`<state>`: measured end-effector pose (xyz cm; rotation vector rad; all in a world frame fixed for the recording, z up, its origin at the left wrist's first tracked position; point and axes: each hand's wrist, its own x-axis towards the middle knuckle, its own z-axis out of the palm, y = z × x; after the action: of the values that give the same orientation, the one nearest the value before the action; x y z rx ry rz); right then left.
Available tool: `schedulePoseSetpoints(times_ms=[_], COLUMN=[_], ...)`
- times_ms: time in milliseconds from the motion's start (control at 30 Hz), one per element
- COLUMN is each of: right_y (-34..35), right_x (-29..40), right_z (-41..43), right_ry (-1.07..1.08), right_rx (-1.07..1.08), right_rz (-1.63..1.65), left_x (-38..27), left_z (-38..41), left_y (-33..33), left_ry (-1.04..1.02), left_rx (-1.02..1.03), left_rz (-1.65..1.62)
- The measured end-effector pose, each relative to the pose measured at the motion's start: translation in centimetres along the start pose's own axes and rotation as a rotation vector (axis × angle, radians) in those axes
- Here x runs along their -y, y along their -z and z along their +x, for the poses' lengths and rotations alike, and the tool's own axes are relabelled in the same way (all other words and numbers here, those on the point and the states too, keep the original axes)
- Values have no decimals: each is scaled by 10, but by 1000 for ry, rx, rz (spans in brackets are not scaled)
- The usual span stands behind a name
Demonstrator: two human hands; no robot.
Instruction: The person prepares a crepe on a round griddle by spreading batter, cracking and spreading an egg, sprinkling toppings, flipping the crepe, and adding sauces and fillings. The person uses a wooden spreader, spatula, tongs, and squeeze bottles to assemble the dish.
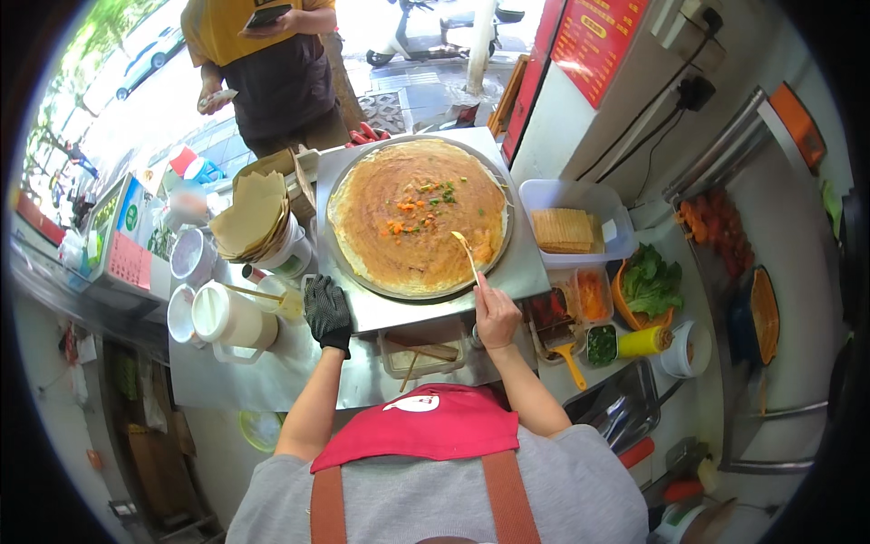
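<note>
A broad, thin crepe [380,190] covers the round griddle [435,297], coated in brown sauce. Chopped green herbs [445,193] and orange bits [406,204] are scattered near its middle. My right hand [498,315] grips a small, slim spoon [469,253], whose tip is over the crepe's lower right part, by an orange patch. In a black knitted glove, my left hand [327,313] is at the left front edge of the griddle's steel surround [387,314]; its fingertips and what they touch are hard to make out.
To the right are a plastic box of crackers [564,230], lettuce [649,282], a tub of chopped herbs [602,345] and a yellow-handled brush [569,365]. Paper bags [251,211] and a white pitcher [234,319] stand left. A person [265,75] holding a phone stands beyond the counter.
</note>
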<state>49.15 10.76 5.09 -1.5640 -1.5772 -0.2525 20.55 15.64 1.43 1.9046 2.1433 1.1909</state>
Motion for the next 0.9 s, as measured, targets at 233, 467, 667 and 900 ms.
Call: schedulePoseSetpoints(times_ms=[233, 467, 667, 900], right_y=[0, -27, -27, 32], right_x=[14, 11, 13, 7], right_z=[36, 63, 55, 12], right_ry=[46, 107, -45, -805], right_rx=[9, -61, -43, -312], right_rz=[-1, -16, 67, 771], left_x=[-10, 0, -3, 11], left_z=[4, 2, -1, 2], left_y=[6, 3, 5, 1], left_ry=[19, -55, -26, -103], left_rx=[46, 29, 55, 159], left_rz=[5, -44, -94, -234])
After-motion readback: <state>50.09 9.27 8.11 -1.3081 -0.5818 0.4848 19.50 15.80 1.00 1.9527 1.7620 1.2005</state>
